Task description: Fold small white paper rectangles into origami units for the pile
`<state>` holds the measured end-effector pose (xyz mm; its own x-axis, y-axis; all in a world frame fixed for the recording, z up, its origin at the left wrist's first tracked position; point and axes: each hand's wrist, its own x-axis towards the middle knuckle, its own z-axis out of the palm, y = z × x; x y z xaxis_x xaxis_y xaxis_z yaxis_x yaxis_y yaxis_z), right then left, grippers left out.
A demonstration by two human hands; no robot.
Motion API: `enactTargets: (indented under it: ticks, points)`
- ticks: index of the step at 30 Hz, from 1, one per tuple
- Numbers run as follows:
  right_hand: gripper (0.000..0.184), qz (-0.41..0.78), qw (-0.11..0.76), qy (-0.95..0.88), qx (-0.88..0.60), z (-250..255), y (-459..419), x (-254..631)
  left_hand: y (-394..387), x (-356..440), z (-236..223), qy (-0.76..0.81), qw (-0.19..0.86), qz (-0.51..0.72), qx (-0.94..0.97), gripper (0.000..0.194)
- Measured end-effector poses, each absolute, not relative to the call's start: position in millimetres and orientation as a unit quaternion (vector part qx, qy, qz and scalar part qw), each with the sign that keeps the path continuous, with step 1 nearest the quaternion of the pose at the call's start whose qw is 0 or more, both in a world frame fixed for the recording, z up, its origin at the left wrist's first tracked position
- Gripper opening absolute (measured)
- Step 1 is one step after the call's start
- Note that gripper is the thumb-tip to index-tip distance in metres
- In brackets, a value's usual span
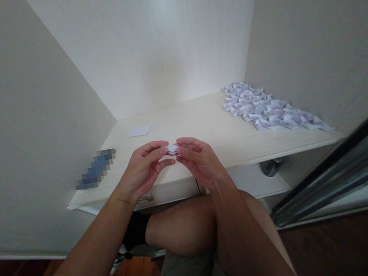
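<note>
Between my fingertips, above the front part of the desk, is a small piece of folded white paper point(172, 149). My left hand point(150, 165) pinches its left side with thumb and forefinger. On the right side, my right hand point(196, 157) grips it the same way. The fingers hide much of the paper, so its full folded shape cannot be made out. Behind my left hand, a flat white sheet of paper point(139, 131) lies on the desk. Many folded white paper boats point(269, 112) are massed along the desk's right side.
The pale desk point(180, 115) stands between side walls. A blurred-out dark blue rectangular object point(96, 169) lies at its left edge. Below the top are a drawer handle point(144, 200) and a dark cylindrical container point(271, 167). Dark rails point(342, 158) run along the right.
</note>
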<state>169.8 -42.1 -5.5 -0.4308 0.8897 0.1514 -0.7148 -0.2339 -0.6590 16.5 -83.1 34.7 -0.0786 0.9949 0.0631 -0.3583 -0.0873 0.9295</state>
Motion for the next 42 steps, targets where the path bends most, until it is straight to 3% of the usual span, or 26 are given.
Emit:
enactTargets:
  ticks: [16,24,34,42]
  points:
    - [0.028,0.803,0.460,-0.361,-0.112,-0.8,-43.6,179.8,-88.1,7.5,43.8,0.393,0.486,0.570,0.534,0.021]
    - [0.028,0.802,0.451,-0.374,-0.111,-0.5,-43.6,182.3,-89.4,5.0,43.7,0.412,0.497,0.550,0.529,0.030]
    - [0.025,0.768,0.467,-0.413,-0.148,-2.3,-42.0,181.3,-85.3,-5.3,52.3,0.457,0.496,0.499,0.544,0.023]
    - [0.021,0.801,0.439,-0.382,-0.142,-1.9,-44.1,178.8,-80.9,-10.3,55.3,0.455,0.564,0.444,0.527,0.024]
